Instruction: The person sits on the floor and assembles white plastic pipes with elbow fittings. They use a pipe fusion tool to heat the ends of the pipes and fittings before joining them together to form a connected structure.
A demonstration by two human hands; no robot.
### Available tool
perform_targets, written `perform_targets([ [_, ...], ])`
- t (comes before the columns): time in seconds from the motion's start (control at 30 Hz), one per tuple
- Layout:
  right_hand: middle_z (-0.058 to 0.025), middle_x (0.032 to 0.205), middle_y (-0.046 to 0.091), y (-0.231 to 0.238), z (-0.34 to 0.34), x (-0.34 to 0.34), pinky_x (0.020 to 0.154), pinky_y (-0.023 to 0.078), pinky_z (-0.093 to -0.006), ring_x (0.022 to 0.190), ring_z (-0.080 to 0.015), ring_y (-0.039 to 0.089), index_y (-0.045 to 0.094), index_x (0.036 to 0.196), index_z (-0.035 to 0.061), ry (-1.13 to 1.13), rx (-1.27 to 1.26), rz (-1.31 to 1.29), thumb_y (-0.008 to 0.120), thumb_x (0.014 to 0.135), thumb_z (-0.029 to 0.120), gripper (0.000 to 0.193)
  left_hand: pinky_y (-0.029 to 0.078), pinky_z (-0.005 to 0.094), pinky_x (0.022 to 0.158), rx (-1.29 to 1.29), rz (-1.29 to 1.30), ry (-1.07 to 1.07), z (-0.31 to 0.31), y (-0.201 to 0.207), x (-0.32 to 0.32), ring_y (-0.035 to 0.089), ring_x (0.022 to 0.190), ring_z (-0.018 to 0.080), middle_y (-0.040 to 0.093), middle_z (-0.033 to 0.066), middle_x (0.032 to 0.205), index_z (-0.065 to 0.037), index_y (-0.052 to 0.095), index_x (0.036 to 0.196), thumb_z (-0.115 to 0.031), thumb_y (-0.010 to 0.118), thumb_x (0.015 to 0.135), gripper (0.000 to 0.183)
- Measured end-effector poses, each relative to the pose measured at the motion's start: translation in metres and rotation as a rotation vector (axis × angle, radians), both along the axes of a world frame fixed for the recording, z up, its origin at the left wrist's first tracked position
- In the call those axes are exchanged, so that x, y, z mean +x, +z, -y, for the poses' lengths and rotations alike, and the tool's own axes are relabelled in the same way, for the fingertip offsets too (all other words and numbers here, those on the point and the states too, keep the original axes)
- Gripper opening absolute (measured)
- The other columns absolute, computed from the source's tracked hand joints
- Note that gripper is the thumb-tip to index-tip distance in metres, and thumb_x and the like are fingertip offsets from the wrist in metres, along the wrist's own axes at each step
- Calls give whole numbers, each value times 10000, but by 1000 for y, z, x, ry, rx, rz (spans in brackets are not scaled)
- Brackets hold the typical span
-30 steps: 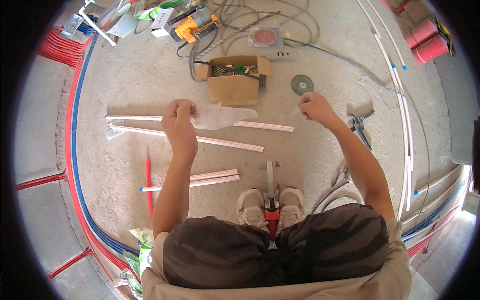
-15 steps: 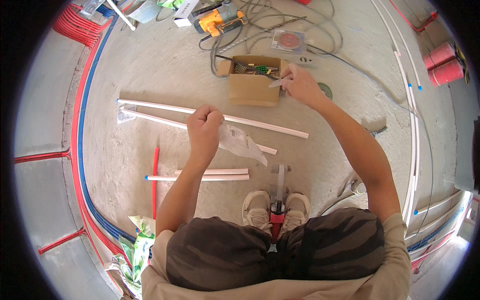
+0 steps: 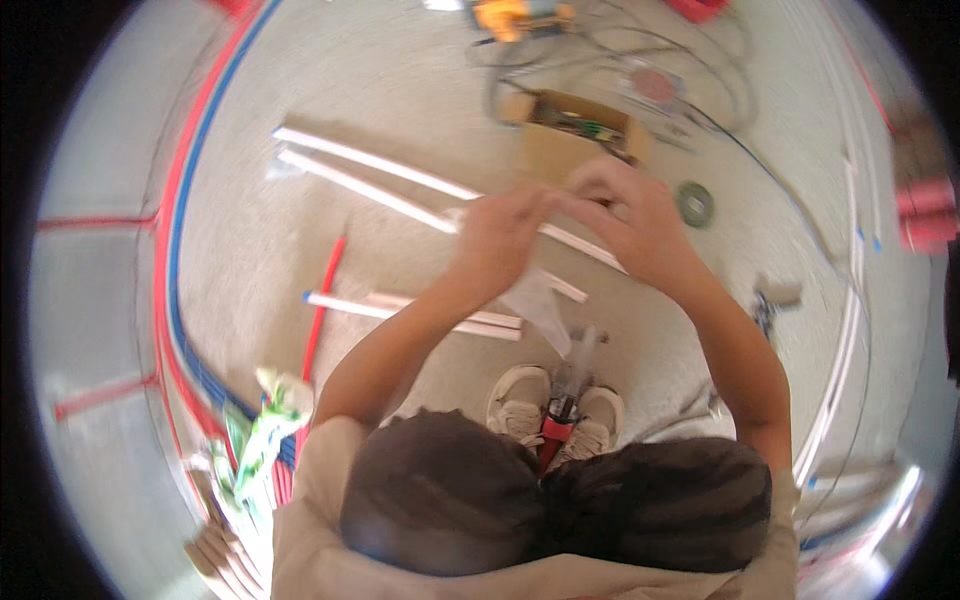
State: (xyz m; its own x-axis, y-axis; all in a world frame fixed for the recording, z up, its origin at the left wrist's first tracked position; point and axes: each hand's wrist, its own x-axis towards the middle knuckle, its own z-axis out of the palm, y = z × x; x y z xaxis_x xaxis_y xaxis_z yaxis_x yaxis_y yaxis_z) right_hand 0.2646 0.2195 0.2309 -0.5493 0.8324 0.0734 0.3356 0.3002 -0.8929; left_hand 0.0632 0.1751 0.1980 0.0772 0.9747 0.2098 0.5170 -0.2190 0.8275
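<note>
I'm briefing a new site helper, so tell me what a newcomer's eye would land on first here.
First, the person's left grip and right grip, close together near the centre, with a pale plastic bag hanging below the left one. Next, the red and blue pipes curving down the left side. Then the yellow power tool at the top edge, beyond an open cardboard box.

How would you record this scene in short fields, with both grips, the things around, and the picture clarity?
Left grip: holds a whitish bag, hanging below it
Right grip: close beside the left; anything held is unclear
Ahead: open cardboard box
Right of both: green disc
On the left: pale pipes, red pipe
Clarity: blurred
</note>
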Motion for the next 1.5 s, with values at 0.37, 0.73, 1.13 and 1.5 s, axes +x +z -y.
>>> perform_targets([
  [0.37,-125,1025,711,-13,45,-52,826,505,-315,893,-175,648,648,1175,-18,109,-175,51,656,932,136,289,569,403,739,151,65,438,46,53,-91,698,753,264,717,122,839,10,714,1013,-104,551,981,201],
  [0.73,-140,1204,689,-76,-14,3,943,503,-337,1077,-209,639,641,1286,-24,84,-85,116,658,992,246,400,546,419,732,-1313,-1403,2247,879,270,-314,695,802,342,709,167,916,6,709,931,-194,546,950,259],
  [1.13,-175,1226,696,-80,-38,22,940,530,-351,1063,-246,682,656,1301,-29,-31,54,334,642,997,234,403,526,426,893,-1399,-1328,2340,910,327,-252,665,990,343,660,216,1133,17,657,1159,-176,627,931,301],
  [1.5,-31,917,692,-16,19,-4,743,497,-232,814,-74,626,613,1066,22,-9,-475,-487,653,982,121,136,413,456,1123,-402,-301,195,138,59,-259,480,1374,287,431,107,1568,-110,384,1561,-191,823,825,861],
])
